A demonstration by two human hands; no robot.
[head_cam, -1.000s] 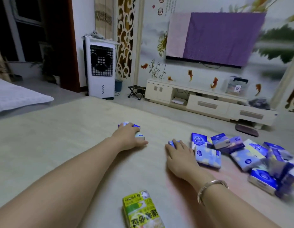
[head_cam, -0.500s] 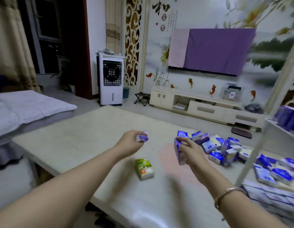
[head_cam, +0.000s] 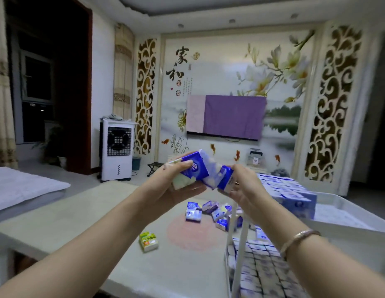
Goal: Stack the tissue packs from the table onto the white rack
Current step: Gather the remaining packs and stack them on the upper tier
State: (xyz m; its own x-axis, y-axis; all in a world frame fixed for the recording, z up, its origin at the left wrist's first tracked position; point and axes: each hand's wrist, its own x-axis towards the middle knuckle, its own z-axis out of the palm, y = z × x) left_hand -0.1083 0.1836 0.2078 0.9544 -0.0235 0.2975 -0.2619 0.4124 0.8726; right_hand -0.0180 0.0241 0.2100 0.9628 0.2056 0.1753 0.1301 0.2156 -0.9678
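Gripping one blue tissue pack each: left hand (head_cam: pixel 176 186) curled round a pack (head_cam: pixel 192 166), right hand (head_cam: pixel 244 188) pinching a second pack (head_cam: pixel 222 178). Both packs raised mid-air above the tabletop (head_cam: pixel 84 214), their near ends touching between the hands. White rack (head_cam: pixel 346 214) on the right: upper tray has a block of stacked packs (head_cam: pixel 288 193) at its far-left end, lower tier packed with rows of packs (head_cam: pixel 260 267). Loose pile of packs (head_cam: pixel 211 212) left on the tabletop near the rack post. Green-yellow pack (head_cam: pixel 149 241) lies apart, nearer the camera. Bracelet (head_cam: pixel 299 238) on right wrist
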